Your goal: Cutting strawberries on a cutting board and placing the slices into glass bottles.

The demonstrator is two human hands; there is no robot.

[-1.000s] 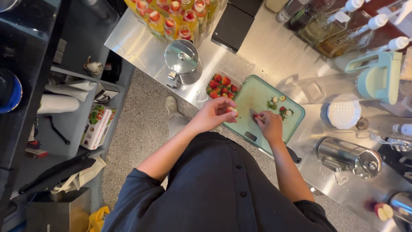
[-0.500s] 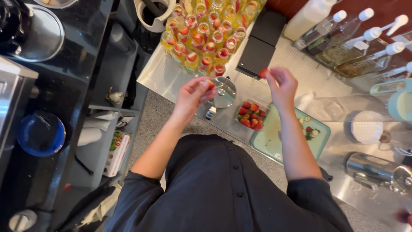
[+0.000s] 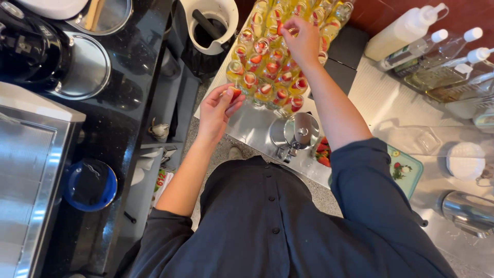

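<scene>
Dark blue fabric of the person's buttoned shirt (image 3: 267, 226) is filling the lower middle of the frame. Just above it, left of centre, the left hand (image 3: 218, 110) is pinching a red strawberry piece (image 3: 235, 93) between thumb and fingertips, holding it just beside the nearest glasses. To the right of that hand, a steel lidded jug (image 3: 301, 131) is standing on the metal counter (image 3: 247, 123), with a tub of strawberries (image 3: 323, 150) partly hidden behind the right forearm and a green cutting board (image 3: 406, 172) showing at the right edge of the sleeve. Further up, rows of small glasses (image 3: 272, 67) of yellow liquid, most topped with a strawberry slice, are crowding the upper middle. The right hand (image 3: 303, 38) is reaching over the far rows, fingers closed on a second red piece (image 3: 279, 27). Squeeze bottles (image 3: 437, 44) are lying in the upper right corner.
</scene>
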